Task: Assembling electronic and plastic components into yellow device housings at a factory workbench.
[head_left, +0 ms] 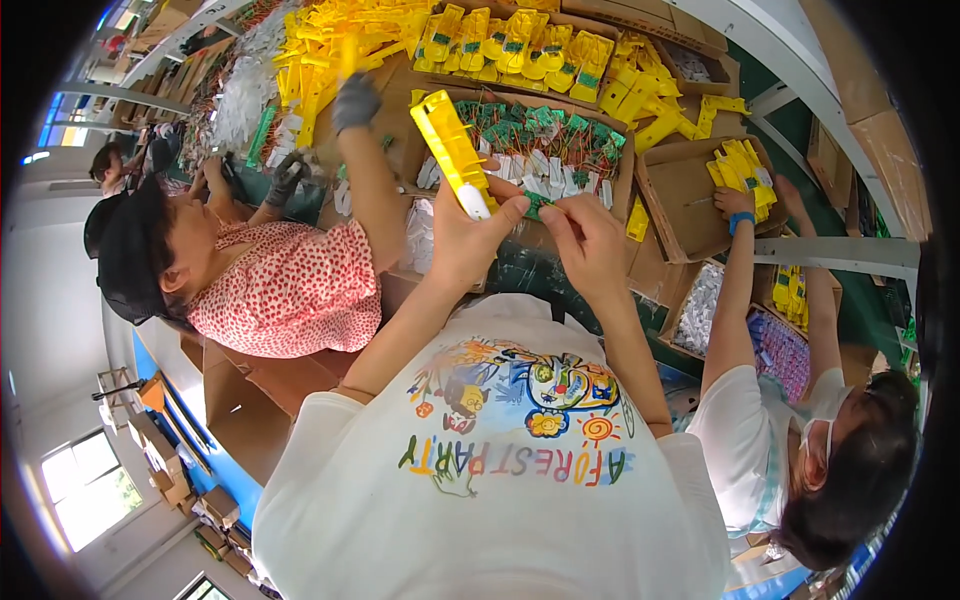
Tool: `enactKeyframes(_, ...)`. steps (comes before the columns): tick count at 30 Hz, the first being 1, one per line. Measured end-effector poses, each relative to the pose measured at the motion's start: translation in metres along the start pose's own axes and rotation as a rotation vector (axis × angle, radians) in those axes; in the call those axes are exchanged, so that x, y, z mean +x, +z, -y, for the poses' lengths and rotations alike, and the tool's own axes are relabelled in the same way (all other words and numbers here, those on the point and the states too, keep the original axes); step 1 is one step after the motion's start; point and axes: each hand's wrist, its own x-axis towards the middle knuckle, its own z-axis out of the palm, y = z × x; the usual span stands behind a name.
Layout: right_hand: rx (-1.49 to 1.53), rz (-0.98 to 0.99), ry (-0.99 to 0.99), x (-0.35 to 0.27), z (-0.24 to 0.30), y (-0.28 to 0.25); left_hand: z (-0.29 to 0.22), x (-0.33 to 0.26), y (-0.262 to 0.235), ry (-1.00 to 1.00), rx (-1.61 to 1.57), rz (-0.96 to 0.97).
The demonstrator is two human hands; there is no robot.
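Observation:
My left hand (465, 235) is shut on a long yellow plastic housing (450, 145) with a white tip, held upright over the table. My right hand (585, 240) pinches a small green circuit board (537, 205) next to the housing's white end. Both hands nearly touch. Just beyond them is a cardboard box (625, 170) filled with green circuit boards and white parts. My white printed T-shirt fills the lower part of the view.
A person in a red dotted top (290, 285) at left reaches with grey gloved hands (355, 100) toward a pile of yellow parts (330, 45). At right, a person in white has a hand (735, 205) in a box of yellow pieces (745, 170). More cardboard boxes of yellow housings (520, 45) stand behind.

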Motion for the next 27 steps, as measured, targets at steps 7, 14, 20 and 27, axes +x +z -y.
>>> enactKeyframes(7,0.221,-0.002,0.137,0.0,0.02,-0.007,0.012,0.009,-0.017,-0.519,-0.941,0.217)
enactKeyframes(14,0.078,-0.009,0.021,-0.001,0.029,-0.006,0.025,0.002,0.003,-0.344,-0.725,0.264)
enactKeyframes(20,-0.095,-0.061,-0.054,-0.006,0.035,0.002,0.019,-0.005,0.02,-0.379,-0.86,0.338)
enactKeyframes(27,-0.106,-0.033,-0.091,-0.004,0.028,-0.001,0.02,-0.007,0.022,-0.382,-0.739,0.333)
